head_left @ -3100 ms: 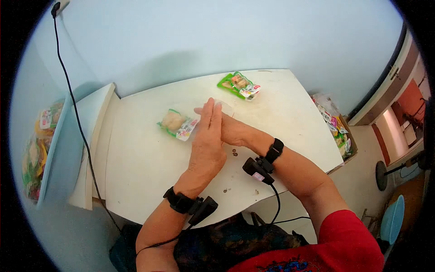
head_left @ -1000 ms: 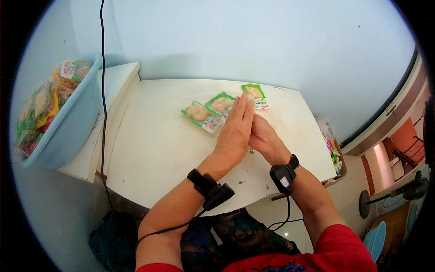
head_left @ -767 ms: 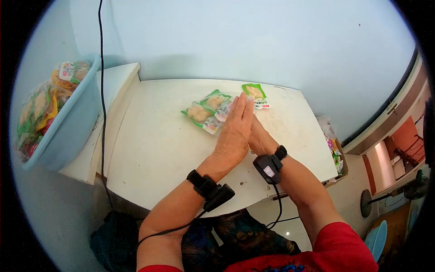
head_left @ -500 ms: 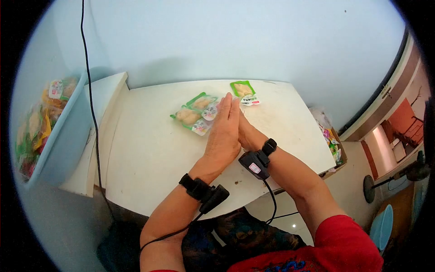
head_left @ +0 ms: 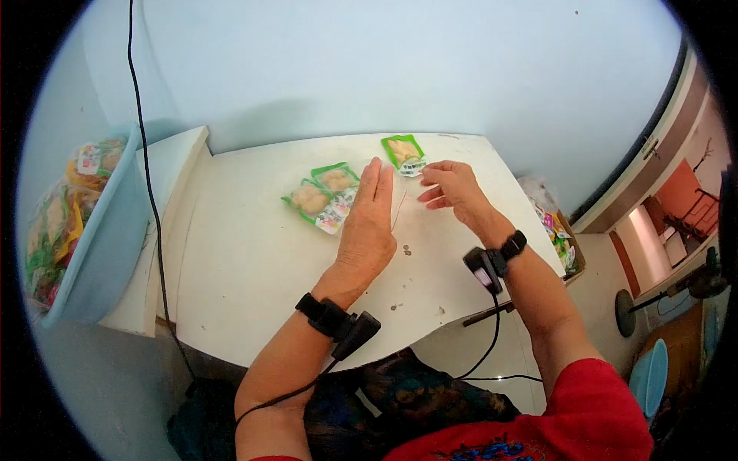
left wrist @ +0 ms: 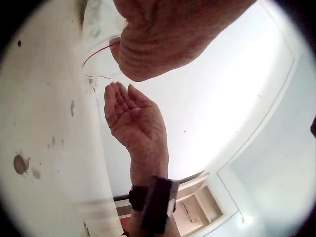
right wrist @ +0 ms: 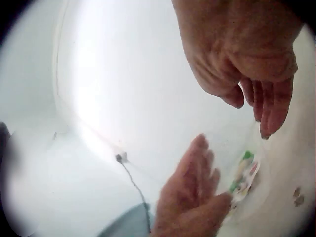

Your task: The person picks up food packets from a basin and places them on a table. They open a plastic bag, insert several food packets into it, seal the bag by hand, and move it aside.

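Observation:
My left hand [head_left: 367, 230] stands on edge over the white table [head_left: 254, 292], fingers straight and together. To its right, my right hand [head_left: 457, 192] is held apart, palm turned toward it and fingers loosely bent. Between them shows a thin red line [left wrist: 98, 51] on clear plastic film, most of which is hard to make out. Two green-edged food packets [head_left: 311, 198] with pale contents lie side by side left of the left fingertips. A third green-edged packet [head_left: 402, 150] lies farther back, near the right fingertips.
A blue basin [head_left: 100, 246] of bagged packets stands at the left on a white ledge [head_left: 173, 161]. Beyond the table's right edge is a box of colourful packets [head_left: 565, 238]. A black cable [head_left: 150, 184] hangs at the left. Small brown spots [head_left: 407, 250] mark the tabletop.
The right hand has parted from the left palm and moved right. Three seconds ago one packet lay by the left hand and two at the back; now two lie together on the left.

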A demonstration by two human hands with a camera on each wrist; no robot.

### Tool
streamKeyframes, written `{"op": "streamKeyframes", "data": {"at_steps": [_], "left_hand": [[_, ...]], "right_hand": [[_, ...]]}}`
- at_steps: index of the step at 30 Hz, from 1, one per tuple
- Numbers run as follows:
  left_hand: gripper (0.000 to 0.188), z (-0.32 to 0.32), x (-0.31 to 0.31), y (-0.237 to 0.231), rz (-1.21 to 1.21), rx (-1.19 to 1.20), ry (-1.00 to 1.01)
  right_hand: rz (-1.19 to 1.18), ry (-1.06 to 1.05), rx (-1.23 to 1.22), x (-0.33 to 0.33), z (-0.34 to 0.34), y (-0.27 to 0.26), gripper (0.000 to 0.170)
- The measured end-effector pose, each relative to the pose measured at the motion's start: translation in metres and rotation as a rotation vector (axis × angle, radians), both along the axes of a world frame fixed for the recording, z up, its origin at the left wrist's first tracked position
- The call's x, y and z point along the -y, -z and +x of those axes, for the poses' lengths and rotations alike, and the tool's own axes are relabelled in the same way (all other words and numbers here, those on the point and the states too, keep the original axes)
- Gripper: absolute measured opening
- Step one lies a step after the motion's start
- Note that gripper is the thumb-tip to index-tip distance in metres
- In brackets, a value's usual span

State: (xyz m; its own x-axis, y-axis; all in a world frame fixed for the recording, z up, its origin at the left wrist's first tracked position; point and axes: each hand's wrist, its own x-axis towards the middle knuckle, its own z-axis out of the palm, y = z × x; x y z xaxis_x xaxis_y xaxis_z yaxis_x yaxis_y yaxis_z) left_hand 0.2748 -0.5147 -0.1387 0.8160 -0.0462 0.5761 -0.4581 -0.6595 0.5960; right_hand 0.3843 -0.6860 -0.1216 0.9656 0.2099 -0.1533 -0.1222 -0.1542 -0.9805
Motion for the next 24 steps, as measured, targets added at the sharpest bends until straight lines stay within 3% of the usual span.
{"op": "streamKeyframes", "data": {"at_steps": [2, 5, 8, 11, 14, 17, 20, 24], "left_hand": [[0.07, 0.002, 0.0, 0.005, 0.026, 0.021, -0.007], [0.075, 0.005, 0.0, 0.01, 0.005, 0.024, 0.005], [0.078, 0.006, -0.002, 0.011, 0.018, 0.04, 0.012], [0.071, 0.004, -0.002, 0.011, 0.047, 0.066, 0.019], [0.067, 0.005, -0.002, 0.011, 0.061, 0.088, 0.017], [0.065, 0.005, -0.002, 0.013, 0.058, 0.113, 0.019], [0.064, 0.006, 0.0, 0.012, 0.045, 0.116, 0.008], [0.073, 0.007, -0.002, 0.014, 0.044, 0.096, 0.0]], "right_hand": [[-0.149, 0.118, 0.08, 0.003, 0.024, 0.013, 0.041], [-0.396, 0.069, 0.009, -0.003, 0.047, 0.017, 0.036], [-0.652, 0.053, 0.207, -0.011, 0.068, 0.028, 0.035], [-0.757, 0.105, 0.444, -0.007, 0.092, 0.056, 0.036], [-0.685, 0.183, 0.384, -0.006, 0.079, 0.048, 0.047], [-0.773, 0.249, 0.296, -0.009, 0.07, 0.031, 0.048], [-0.852, 0.172, 0.308, -0.014, 0.07, 0.026, 0.051], [-0.781, 0.169, 0.394, -0.011, 0.085, 0.04, 0.042]]}}
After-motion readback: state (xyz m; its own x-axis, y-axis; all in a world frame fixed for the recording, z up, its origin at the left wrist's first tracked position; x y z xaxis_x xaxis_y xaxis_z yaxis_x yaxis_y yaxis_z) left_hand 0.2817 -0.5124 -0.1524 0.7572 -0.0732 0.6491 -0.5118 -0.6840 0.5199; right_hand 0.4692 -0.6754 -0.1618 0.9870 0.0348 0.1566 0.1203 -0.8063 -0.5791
